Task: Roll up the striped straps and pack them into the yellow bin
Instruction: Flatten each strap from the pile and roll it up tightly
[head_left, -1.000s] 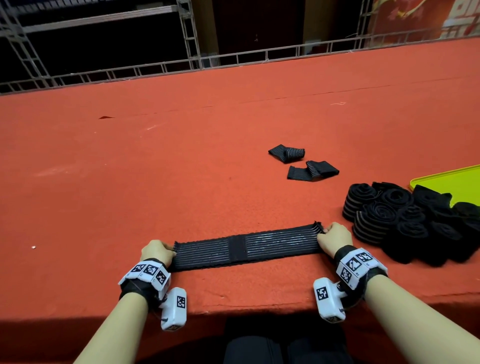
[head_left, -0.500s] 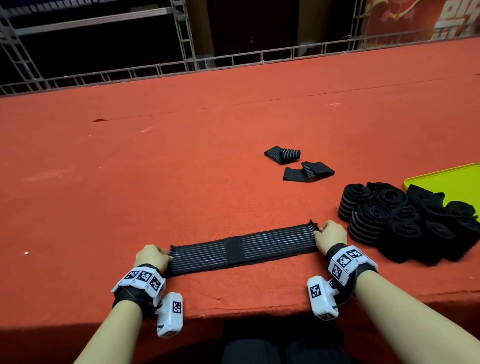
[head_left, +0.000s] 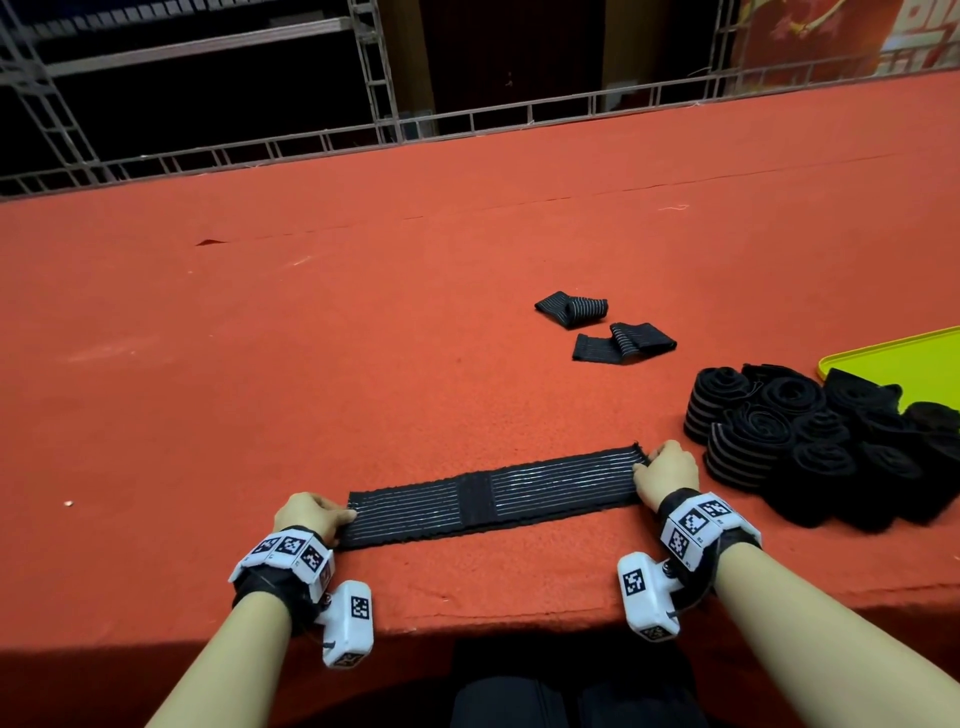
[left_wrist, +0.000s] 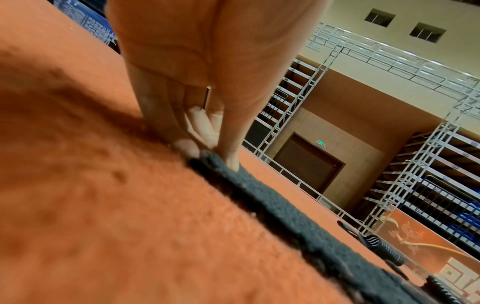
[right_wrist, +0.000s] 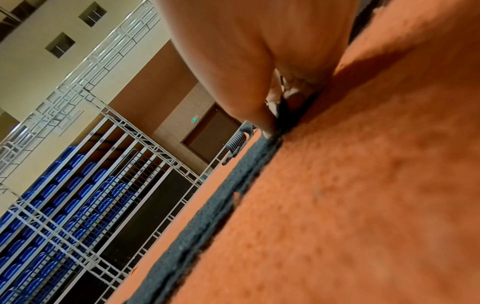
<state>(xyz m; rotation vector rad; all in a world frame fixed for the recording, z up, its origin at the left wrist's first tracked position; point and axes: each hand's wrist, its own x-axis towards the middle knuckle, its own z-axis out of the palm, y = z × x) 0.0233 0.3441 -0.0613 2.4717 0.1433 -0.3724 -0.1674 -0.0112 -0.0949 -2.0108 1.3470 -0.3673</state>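
Black elastic with thin pale stripes: a flat strap (head_left: 493, 499) stretched out low in the centre of the head view, lying on the red felt table (head_left: 311, 364) close to its near edge, a plain dark band across its middle. Left hand (head_left: 310, 514) at the strap's left end, lower left of centre, fingers curled and pinching that end; seen from the left wrist camera, fingertips (left_wrist: 232, 162) pressing the strap's corner (left_wrist: 259, 195) down onto the felt. Right hand (head_left: 667, 470) at the strap's right end, fingers likewise curled round the edge; from the right wrist camera, thumb and fingertips (right_wrist: 296, 100) nipping the dark fabric (right_wrist: 221, 201) against the table. Marker-printed white cuffs and small white camera blocks on both wrists.

Right of the right hand, at the right edge of the frame, a heap of rolled straps (head_left: 810, 436), coils upright and packed against one another, all on the felt. Behind the heap, in the middle right of the frame, part of a yellow bin (head_left: 893, 358), its rim touching or overlapped by the farthest rolls; contents beyond that cut off by the frame. Just above centre-right, two loose straps (head_left: 618, 340) partly folded, near each other and well apart from the hands. Metal truss railing (head_left: 467, 119) along the table's far edge, upper part of the frame.
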